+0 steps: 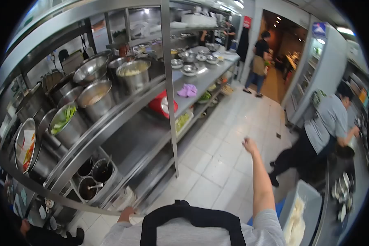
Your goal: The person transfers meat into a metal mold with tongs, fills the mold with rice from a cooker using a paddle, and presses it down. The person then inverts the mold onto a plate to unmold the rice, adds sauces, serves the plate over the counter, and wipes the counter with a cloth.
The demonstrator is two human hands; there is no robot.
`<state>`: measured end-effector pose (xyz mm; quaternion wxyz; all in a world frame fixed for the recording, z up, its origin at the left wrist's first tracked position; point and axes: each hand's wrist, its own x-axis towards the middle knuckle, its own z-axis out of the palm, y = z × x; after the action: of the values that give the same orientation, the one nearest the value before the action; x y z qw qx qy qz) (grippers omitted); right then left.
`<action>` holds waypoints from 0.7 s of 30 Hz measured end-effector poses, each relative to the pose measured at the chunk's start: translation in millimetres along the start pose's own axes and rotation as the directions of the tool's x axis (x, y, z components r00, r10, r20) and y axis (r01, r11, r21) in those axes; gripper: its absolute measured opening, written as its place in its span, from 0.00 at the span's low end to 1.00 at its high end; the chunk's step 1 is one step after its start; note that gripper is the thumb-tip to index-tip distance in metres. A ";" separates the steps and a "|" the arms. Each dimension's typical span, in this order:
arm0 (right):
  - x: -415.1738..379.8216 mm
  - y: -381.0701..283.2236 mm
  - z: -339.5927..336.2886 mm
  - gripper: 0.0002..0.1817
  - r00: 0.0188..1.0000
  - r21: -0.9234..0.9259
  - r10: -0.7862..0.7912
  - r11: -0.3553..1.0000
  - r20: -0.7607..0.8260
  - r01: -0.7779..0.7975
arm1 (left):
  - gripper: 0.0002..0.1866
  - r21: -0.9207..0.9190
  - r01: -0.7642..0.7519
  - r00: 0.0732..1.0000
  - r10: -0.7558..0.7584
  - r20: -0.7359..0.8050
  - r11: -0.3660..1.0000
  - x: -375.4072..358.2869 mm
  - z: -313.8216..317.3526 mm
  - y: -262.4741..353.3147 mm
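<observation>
Right hand reaches forward at the end of a nearly straight arm, above the tiled floor; fingers partly curled, nothing seen in the grasp, but too small to tell how tightly they close. Left hand is low, just beside the near end of the steel rack; its fingers are mostly hidden, so cannot tell whether they are spread, bent or touching the metal. The rack, nearest thing to that hand, runs along the left of the aisle, its upright post standing between the loaded shelves and the floor. A pale bundle lies low in the rack near the left hand, with dark liquid in a pot just beyond. Judgement: step in hand looks like moving or reaching along the aisle. Good practice: left wrist clear of the rack edge and the pot, since a snagged sleeve could tip the liquid; right elbow drawn inward, as a co-worker bends over the counter on the right and a grey tub sits close beside the right arm. Tiles look glossy, possibly slick; short, flat steps advisable. Another person stands by the doorway, so a free line of sight matters.
</observation>
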<state>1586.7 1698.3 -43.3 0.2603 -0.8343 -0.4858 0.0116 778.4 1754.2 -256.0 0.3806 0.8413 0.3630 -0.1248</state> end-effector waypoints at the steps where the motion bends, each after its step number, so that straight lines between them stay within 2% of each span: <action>1: 69.5 -32.1 -14.1 0.20 0.989 0.025 -0.138 0.990 -0.053 0.139 | 0.30 -0.038 0.279 0.959 -0.276 0.056 0.960 0.0 7.0 5.4; 2: 120.3 -83.6 -41.2 0.20 0.971 0.128 -0.226 0.964 -0.076 0.234 | 0.30 -0.115 0.490 0.872 -0.484 0.077 0.864 0.2 13.0 16.0; 3: 159.7 -141.6 -71.9 0.19 0.961 0.179 -0.267 0.944 -0.077 0.276 | 0.31 -0.171 0.593 0.805 -0.586 0.097 0.787 2.3 18.4 25.3; 4: 205.8 -178.0 -88.6 0.18 0.917 0.238 -0.391 0.886 -0.081 0.398 | 0.31 -0.217 0.644 0.763 -0.638 0.108 0.734 7.2 22.7 33.6; 5: 247.1 -209.6 -93.3 0.18 0.836 0.199 -0.489 0.819 -0.249 0.538 | 0.31 -0.253 0.674 0.733 -0.671 0.111 0.694 17.3 24.2 41.9; 6: 262.3 -255.9 -117.1 0.18 0.825 0.242 -0.500 0.794 -0.264 0.558 | 0.31 -0.295 0.689 0.713 -0.693 0.109 0.662 32.1 24.4 50.4; 7: 300.4 -285.8 -127.2 0.18 0.739 0.223 -0.606 0.709 -0.293 0.669 | 0.31 -0.332 0.698 0.695 -0.711 0.106 0.634 46.7 23.7 58.8; 9: 355.3 -351.7 -161.9 0.18 0.616 0.067 -0.740 0.624 -0.271 0.779 | 0.31 -0.400 0.699 0.673 -0.734 0.088 0.593 83.3 11.2 77.8; 10: 382.6 -381.9 -180.3 0.17 0.558 0.092 -0.784 0.556 -0.271 0.826 | 0.31 -0.437 0.693 0.663 -0.745 0.073 0.574 102.7 2.8 86.9; 12: 429.3 -439.2 -216.5 0.17 0.410 -0.022 -0.828 0.451 -0.383 0.892 | 0.31 -0.510 0.673 0.639 -0.768 0.037 0.536 142.6 -16.0 107.5; 14: 466.2 -495.0 -257.5 0.16 0.339 -0.167 -0.854 0.430 -0.395 0.887 | 0.31 -0.582 0.642 0.616 -0.788 0.004 0.499 176.9 -31.0 125.3; 15: 492.5 -522.0 -274.2 0.16 0.283 -0.201 -0.864 0.391 -0.416 0.898 | 0.31 -0.614 0.626 0.600 -0.800 -0.013 0.480 192.5 -39.8 133.2; 16: 505.3 -546.8 -288.7 0.16 0.268 -0.216 -0.863 0.386 -0.428 0.897 | 0.31 -0.643 0.612 0.584 -0.812 -0.026 0.461 207.4 -45.5 141.1; 17: 527.8 -572.6 -297.9 0.17 0.162 -0.261 -0.848 0.329 -0.505 0.908 | 0.31 -0.672 0.597 0.567 -0.823 -0.033 0.438 221.6 -48.0 148.9; 19: 592.3 -628.0 -311.6 0.17 0.056 -0.160 -0.848 0.164 -0.528 0.973 | 0.31 -0.730 0.567 0.513 -0.857 -0.048 0.381 248.6 -52.1 162.9; 21: 635.2 -687.6 -322.7 0.18 0.083 -0.075 -0.807 0.156 -0.585 0.985 | 0.31 -0.776 0.546 0.452 -0.891 -0.044 0.315 275.3 -50.9 176.5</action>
<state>1456.5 2350.4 690.4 0.4629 -0.2505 -0.8009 -0.2855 1093.8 1854.6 -258.3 0.4484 0.3771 0.8081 0.0599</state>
